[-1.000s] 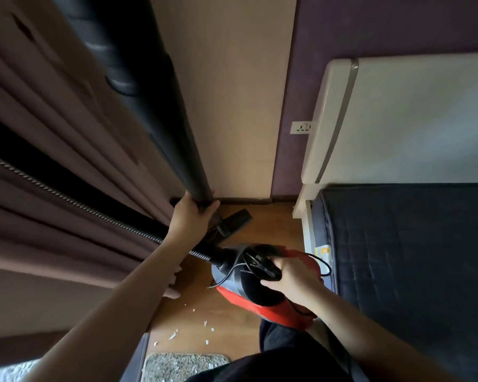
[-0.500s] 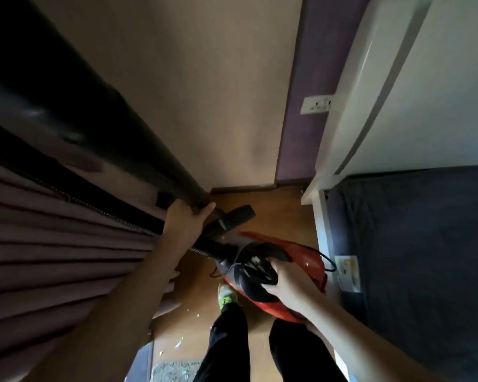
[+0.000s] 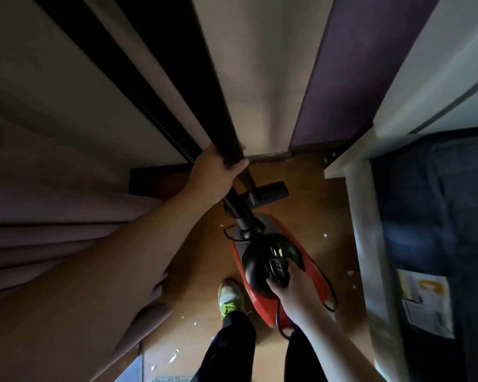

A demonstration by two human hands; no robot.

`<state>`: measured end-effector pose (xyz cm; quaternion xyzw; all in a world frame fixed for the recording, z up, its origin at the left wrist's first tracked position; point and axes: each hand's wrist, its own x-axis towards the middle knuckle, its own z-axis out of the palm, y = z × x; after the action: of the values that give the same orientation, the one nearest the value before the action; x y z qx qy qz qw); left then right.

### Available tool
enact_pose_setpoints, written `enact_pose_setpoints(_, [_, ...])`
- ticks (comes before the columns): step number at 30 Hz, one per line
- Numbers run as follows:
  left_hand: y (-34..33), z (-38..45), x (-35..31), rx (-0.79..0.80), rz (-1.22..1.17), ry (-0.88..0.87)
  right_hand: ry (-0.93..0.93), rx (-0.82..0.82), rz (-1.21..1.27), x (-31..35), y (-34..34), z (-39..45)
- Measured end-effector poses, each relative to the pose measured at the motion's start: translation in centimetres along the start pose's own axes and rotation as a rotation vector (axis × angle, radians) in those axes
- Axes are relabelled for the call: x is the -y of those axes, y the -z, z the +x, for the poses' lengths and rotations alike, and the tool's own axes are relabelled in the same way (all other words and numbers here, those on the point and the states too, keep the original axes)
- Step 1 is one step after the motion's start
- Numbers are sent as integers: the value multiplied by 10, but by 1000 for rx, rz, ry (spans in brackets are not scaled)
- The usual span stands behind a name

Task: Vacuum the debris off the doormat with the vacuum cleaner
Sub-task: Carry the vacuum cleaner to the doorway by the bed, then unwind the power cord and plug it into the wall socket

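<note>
A red and black vacuum cleaner hangs above the wooden floor, and my right hand grips its black top handle. My left hand grips the long black wand, which runs up past the camera. The black floor nozzle sits just beyond the body, with the ribbed hose beside it. White debris bits lie scattered on the floor. Only a sliver of the grey doormat shows at the bottom edge.
Pinkish curtains hang on the left. A bed frame with a dark mattress fills the right. The beige wall and a purple panel close the far end. My legs and a green shoe stand on the narrow floor strip.
The view has tilted down and shifted. The vacuum body has swung to point along the floor strip. Both hands keep their grips and my foot has stepped forward.
</note>
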<state>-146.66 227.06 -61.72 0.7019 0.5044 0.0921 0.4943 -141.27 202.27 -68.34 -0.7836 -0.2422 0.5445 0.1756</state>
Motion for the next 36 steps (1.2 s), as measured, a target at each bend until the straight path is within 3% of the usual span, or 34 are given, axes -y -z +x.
enact_pose_setpoints(9, [-51,55,49,24,7,11,-138,15,88,-34,-18,91])
enact_pose_setpoints(19, [-71,91,70,59,-1,-66,-171,21,146,-49,-21,157])
enact_pose_setpoints(28, [-69,105,73,101,106,-122,-200,-60,299,-29,-27,218])
enact_pose_setpoints(36, [-72,85,78,-23,188,-76,-159,-62,119,-26,-9,211])
